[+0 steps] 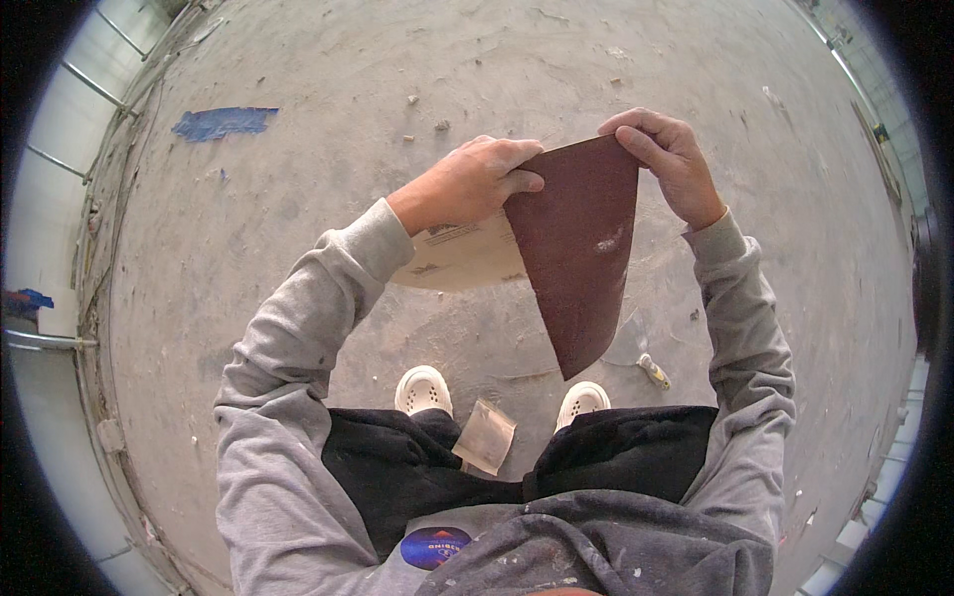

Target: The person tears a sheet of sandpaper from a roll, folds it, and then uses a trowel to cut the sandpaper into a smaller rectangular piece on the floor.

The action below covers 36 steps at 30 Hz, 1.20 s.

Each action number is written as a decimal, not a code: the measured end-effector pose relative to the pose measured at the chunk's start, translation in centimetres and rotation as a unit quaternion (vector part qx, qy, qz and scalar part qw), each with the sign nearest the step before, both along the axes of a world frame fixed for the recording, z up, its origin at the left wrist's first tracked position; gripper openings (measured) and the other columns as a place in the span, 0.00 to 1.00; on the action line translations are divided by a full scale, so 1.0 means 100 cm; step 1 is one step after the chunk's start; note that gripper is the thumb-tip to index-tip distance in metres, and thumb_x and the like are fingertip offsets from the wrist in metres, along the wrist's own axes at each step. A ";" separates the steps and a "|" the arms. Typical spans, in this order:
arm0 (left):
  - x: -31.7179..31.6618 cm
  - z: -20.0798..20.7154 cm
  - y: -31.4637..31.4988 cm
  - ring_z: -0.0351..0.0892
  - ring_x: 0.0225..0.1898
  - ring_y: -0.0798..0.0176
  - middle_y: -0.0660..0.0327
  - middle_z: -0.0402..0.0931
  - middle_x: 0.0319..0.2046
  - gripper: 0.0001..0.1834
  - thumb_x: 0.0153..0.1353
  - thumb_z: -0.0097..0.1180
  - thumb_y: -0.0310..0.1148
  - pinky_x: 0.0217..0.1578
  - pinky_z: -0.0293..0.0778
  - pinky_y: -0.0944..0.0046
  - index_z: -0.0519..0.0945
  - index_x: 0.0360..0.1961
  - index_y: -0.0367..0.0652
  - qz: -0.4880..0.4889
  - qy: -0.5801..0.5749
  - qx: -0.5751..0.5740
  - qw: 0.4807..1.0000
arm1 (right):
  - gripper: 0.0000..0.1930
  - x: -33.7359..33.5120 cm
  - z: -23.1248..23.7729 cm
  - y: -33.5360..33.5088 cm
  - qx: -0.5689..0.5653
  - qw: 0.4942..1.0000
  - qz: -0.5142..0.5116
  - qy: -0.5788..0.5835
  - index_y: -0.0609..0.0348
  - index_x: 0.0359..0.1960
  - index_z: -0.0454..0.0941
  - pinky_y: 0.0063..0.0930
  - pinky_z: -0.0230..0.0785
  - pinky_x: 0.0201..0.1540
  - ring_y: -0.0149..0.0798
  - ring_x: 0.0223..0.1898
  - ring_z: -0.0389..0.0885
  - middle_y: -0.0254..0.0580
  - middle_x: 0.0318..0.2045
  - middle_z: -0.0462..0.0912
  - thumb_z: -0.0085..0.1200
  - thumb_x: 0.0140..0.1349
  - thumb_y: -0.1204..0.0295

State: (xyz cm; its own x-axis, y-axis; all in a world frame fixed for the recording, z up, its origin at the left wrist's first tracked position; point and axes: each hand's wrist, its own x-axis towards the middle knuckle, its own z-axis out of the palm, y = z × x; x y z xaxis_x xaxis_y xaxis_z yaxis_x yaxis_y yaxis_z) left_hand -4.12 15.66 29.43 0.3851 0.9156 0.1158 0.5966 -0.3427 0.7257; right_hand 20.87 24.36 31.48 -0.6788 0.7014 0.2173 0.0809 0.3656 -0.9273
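A sheet of sandpaper (581,238) hangs between my two hands, dark reddish-brown on its gritty side. Part of it is turned over, so its pale printed backing (472,256) shows below my left hand. With thumb and fingers, my left hand (477,179) pinches the sheet near the fold at its upper left. At the upper right corner, my right hand (668,159) grips the edge between thumb and fingers. White dust coats the fingers, and a pale smudge marks the brown side.
A putty knife (651,371) lies on the dusty concrete floor (298,149), right of my shoes. Between my feet is a small tan sheet-like piece (486,437). Blue tape (227,122) and bits of debris lie farther off. Metal rods (94,87) stick out along the left wall.
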 end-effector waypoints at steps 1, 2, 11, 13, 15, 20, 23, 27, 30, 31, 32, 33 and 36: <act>-0.001 -0.002 0.001 0.79 0.40 0.50 0.49 0.81 0.38 0.15 0.64 0.54 0.33 0.43 0.73 0.54 0.76 0.47 0.34 -0.009 0.009 0.004 1.000 | 0.11 -0.003 -0.002 -0.001 0.012 1.000 -0.008 -0.006 0.64 0.41 0.81 0.24 0.75 0.37 0.31 0.33 0.82 0.40 0.33 0.84 0.53 0.67 0.68; -0.002 -0.003 0.002 0.80 0.40 0.50 0.49 0.81 0.38 0.15 0.63 0.54 0.33 0.44 0.73 0.54 0.76 0.46 0.34 -0.009 0.010 -0.005 1.000 | 0.10 -0.005 -0.004 -0.002 0.023 1.000 -0.016 -0.013 0.65 0.40 0.81 0.23 0.75 0.36 0.30 0.33 0.82 0.40 0.32 0.84 0.51 0.67 0.70; -0.007 -0.006 0.014 0.80 0.39 0.54 0.50 0.81 0.37 0.13 0.62 0.55 0.34 0.44 0.73 0.57 0.80 0.41 0.33 0.010 0.040 -0.056 0.998 | 0.13 -0.008 -0.027 0.001 -0.078 0.994 -0.072 -0.015 0.65 0.43 0.80 0.26 0.78 0.38 0.35 0.34 0.84 0.44 0.34 0.84 0.51 0.68 0.66; -0.016 -0.026 0.017 0.79 0.38 0.54 0.51 0.81 0.37 0.14 0.62 0.55 0.34 0.44 0.73 0.57 0.79 0.43 0.32 0.002 0.045 -0.027 0.999 | 0.16 -0.015 -0.040 -0.002 -0.175 0.982 -0.067 0.026 0.65 0.46 0.78 0.26 0.78 0.38 0.36 0.36 0.84 0.46 0.38 0.83 0.50 0.68 0.64; -0.031 -0.045 0.026 0.77 0.47 0.50 0.48 0.78 0.46 0.19 0.63 0.55 0.38 0.49 0.72 0.56 0.78 0.49 0.35 -0.008 0.052 -0.071 0.996 | 0.17 -0.017 -0.059 -0.003 -0.238 0.970 -0.049 0.028 0.65 0.48 0.77 0.27 0.78 0.39 0.37 0.38 0.84 0.47 0.40 0.83 0.49 0.69 0.62; -0.046 -0.076 0.046 0.74 0.54 0.46 0.46 0.76 0.52 0.24 0.64 0.54 0.41 0.54 0.70 0.54 0.74 0.55 0.34 -0.003 0.139 -0.163 0.977 | 0.18 -0.027 -0.117 0.007 -0.294 0.953 -0.020 -0.073 0.67 0.49 0.76 0.34 0.79 0.41 0.39 0.37 0.84 0.48 0.39 0.82 0.47 0.70 0.62; -0.050 -0.100 0.056 0.76 0.52 0.47 0.45 0.77 0.49 0.24 0.66 0.51 0.40 0.53 0.70 0.50 0.72 0.56 0.32 -0.008 0.209 -0.205 0.956 | 0.16 -0.047 -0.163 0.011 -0.306 0.946 -0.049 -0.094 0.66 0.46 0.78 0.32 0.79 0.38 0.36 0.33 0.83 0.45 0.35 0.83 0.47 0.70 0.64; -0.063 -0.170 0.074 0.74 0.55 0.43 0.45 0.76 0.52 0.23 0.66 0.51 0.39 0.55 0.69 0.49 0.71 0.58 0.37 -0.027 0.254 -0.239 0.937 | 0.14 -0.069 -0.238 0.003 -0.332 0.930 -0.136 -0.080 0.66 0.43 0.79 0.30 0.78 0.35 0.34 0.28 0.82 0.42 0.32 0.84 0.48 0.68 0.66; -0.054 -0.192 0.089 0.73 0.55 0.42 0.45 0.75 0.52 0.22 0.66 0.51 0.38 0.55 0.69 0.49 0.72 0.58 0.41 -0.007 0.284 -0.236 0.929 | 0.15 -0.073 -0.304 0.003 -0.244 0.920 -0.253 -0.177 0.63 0.46 0.79 0.36 0.77 0.40 0.45 0.32 0.84 0.45 0.32 0.85 0.52 0.65 0.65; -0.069 -0.229 0.089 0.74 0.55 0.42 0.46 0.75 0.52 0.22 0.65 0.51 0.39 0.54 0.69 0.49 0.72 0.57 0.42 0.011 0.289 -0.232 0.929 | 0.20 -0.096 -0.301 -0.011 -0.092 0.906 -0.304 -0.280 0.59 0.54 0.74 0.38 0.72 0.53 0.53 0.50 0.79 0.51 0.48 0.80 0.53 0.63 0.62; -0.076 -0.259 0.093 0.74 0.54 0.42 0.46 0.75 0.52 0.21 0.65 0.52 0.39 0.54 0.69 0.49 0.72 0.57 0.43 0.021 0.282 -0.227 0.932 | 0.24 -0.113 -0.312 -0.019 0.003 0.906 -0.326 -0.271 0.57 0.58 0.70 0.41 0.65 0.58 0.54 0.58 0.71 0.52 0.57 0.71 0.53 0.62 0.61; -0.084 -0.281 0.095 0.74 0.54 0.43 0.46 0.75 0.52 0.22 0.64 0.53 0.39 0.53 0.70 0.48 0.73 0.57 0.43 0.027 0.271 -0.239 0.932 | 0.28 -0.123 -0.326 -0.032 0.094 0.900 -0.334 -0.262 0.54 0.63 0.66 0.44 0.59 0.64 0.55 0.65 0.62 0.53 0.66 0.62 0.53 0.62 0.60; -0.078 -0.310 0.103 0.73 0.55 0.44 0.49 0.76 0.52 0.20 0.62 0.55 0.38 0.53 0.69 0.48 0.75 0.54 0.44 0.011 0.244 -0.229 0.942 | 0.34 -0.130 -0.331 -0.065 0.162 0.880 -0.163 -0.416 0.54 0.67 0.59 0.51 0.47 0.68 0.54 0.71 0.48 0.53 0.72 0.45 0.52 0.61 0.56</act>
